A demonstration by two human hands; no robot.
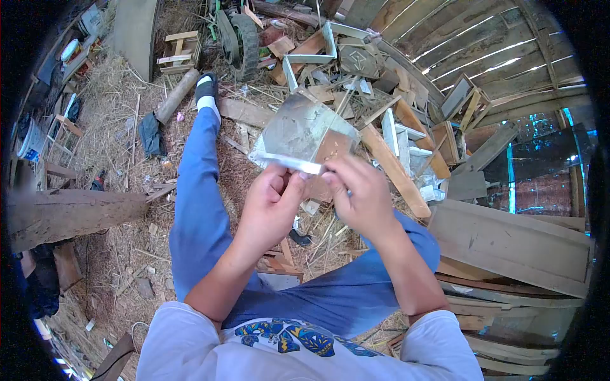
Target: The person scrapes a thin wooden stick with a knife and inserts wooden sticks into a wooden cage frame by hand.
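A thin, pale white strip [289,162], smeared by motion, lies across the space between my hands. My left hand [272,198] is closed on it from below, thumb and curled fingers pinching it near its middle. At the strip's right end, my right hand [363,198] has thumb and fingers pinched together on it. Just beyond the hands is a grey, dirt-marked flat panel [302,124] with several straight edges and a brownish patch at its right. Whether the strip touches this panel, I cannot tell.
Straw and wood scraps cover the ground. Beyond are a tyre [246,47], a white angled frame [311,58] and a long plank [395,171]. Wide boards [508,244] lie at right, a thick beam [76,213] at left. My legs are spread around the work.
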